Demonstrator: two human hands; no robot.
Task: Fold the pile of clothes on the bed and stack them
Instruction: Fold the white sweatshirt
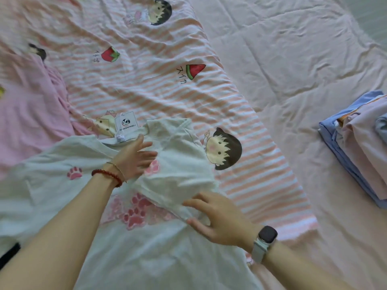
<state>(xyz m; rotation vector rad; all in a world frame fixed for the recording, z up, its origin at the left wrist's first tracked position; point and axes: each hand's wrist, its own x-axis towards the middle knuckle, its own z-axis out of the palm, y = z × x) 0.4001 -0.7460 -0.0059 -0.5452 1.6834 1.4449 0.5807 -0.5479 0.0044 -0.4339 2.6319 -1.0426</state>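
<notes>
A white T-shirt [62, 191] with pink paw prints lies spread on the bed in front of me, a paper tag [126, 124] at its collar. Its right sleeve and side are folded in over the chest. My left hand [134, 158], with a red bead bracelet on the wrist, rests flat and open-fingered on the shirt near the collar. My right hand [213, 218], with a watch on the wrist, pinches the edge of the folded-over sleeve between thumb and fingers. A stack of folded clothes [360, 143], blue at the bottom and pale pink above, sits at the right.
A pink-and-white striped quilt [146, 80] with cartoon prints lies under the shirt. A pink garment [27, 109] lies at the left. The plain pink sheet [293, 59] covers the bed's right side. A dark object [9, 255] shows at the lower left edge.
</notes>
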